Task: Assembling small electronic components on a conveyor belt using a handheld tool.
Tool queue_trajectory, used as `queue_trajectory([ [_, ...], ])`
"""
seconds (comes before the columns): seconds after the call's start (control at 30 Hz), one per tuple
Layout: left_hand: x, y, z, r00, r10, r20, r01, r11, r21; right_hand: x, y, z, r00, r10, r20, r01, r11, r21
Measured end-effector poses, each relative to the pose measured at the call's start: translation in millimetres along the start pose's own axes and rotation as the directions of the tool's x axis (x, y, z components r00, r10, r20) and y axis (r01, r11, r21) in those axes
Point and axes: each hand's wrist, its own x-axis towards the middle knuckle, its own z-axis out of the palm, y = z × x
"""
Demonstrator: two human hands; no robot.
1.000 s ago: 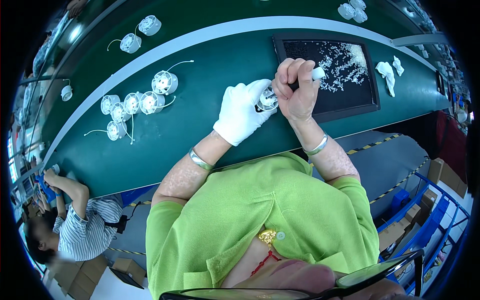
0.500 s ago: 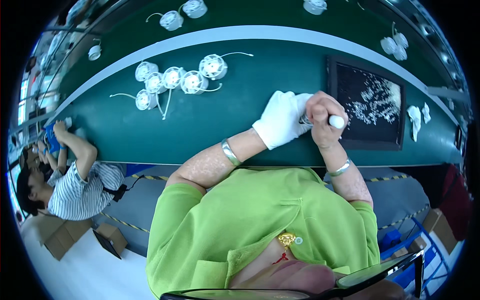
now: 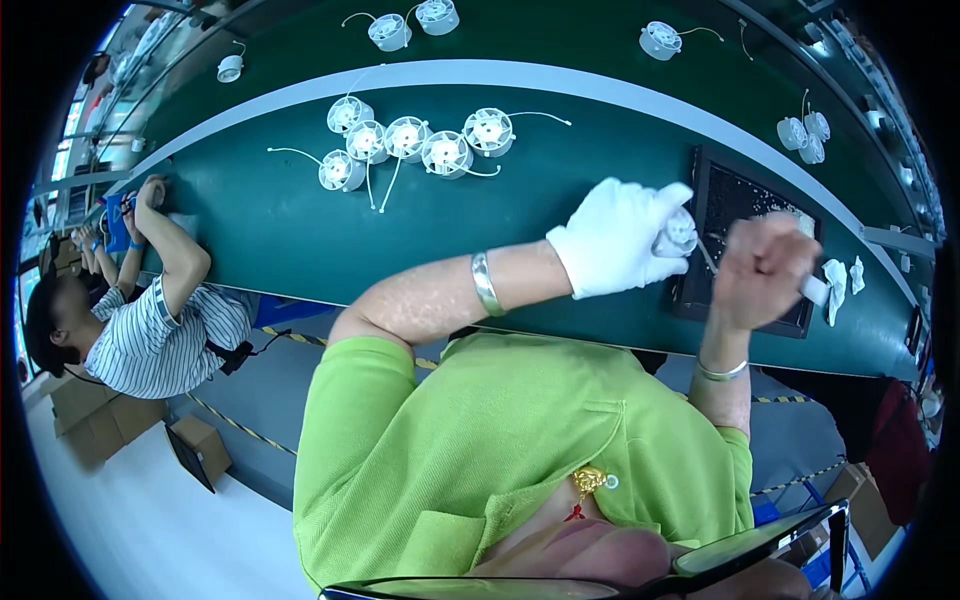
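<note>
My left hand [image 3: 612,242], in a white glove, grips a small round white fan-like unit [image 3: 678,234] in front of my chest. To its right is my bare right hand [image 3: 764,268], curled closed and blurred by motion. A white-ended tool [image 3: 816,290] sticks out of that fist; its kind is not clear. A thin line, wire or tool shaft, shows between the two hands. Behind my right hand lies a black tray [image 3: 702,182] holding many tiny white pieces [image 3: 742,196], partly covered by the hand.
Several white fan units [image 3: 406,138] with trailing wires stand together on the green table [image 3: 300,235]. More units [image 3: 660,40] sit beyond the pale strip [image 3: 500,72]. White scraps [image 3: 834,288] lie right of the tray. A co-worker in a striped shirt [image 3: 175,335] sits at left.
My hands, together before, are now apart. The right has moved right and slightly down, over the tray, with the tool. The left has shifted slightly right, exposing the fan unit. The view has shifted too.
</note>
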Motion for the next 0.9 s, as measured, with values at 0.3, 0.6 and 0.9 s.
queue_trajectory([
  [0.3, 145.4, -147.5, -157.6, 0.896, -0.401, -0.193, 0.43, 0.67, 0.605, -30.1, -40.9, -59.2, 0.967, -0.01, -0.256, -0.064, 0.959, -0.276],
  [0.6, 154.2, -204.7, -180.4, 0.727, -0.628, -0.278, 0.684, 0.623, 0.381, -47.2, -43.3, -103.6, 0.872, -0.038, -0.488, -0.174, 0.908, -0.382],
  [0.9, 36.0, -298.8, -211.9, 0.861, -0.487, -0.146, 0.448, 0.592, 0.67, -41.7, -33.9, -105.6, 0.864, 0.027, -0.502, -0.183, 0.947, -0.263],
])
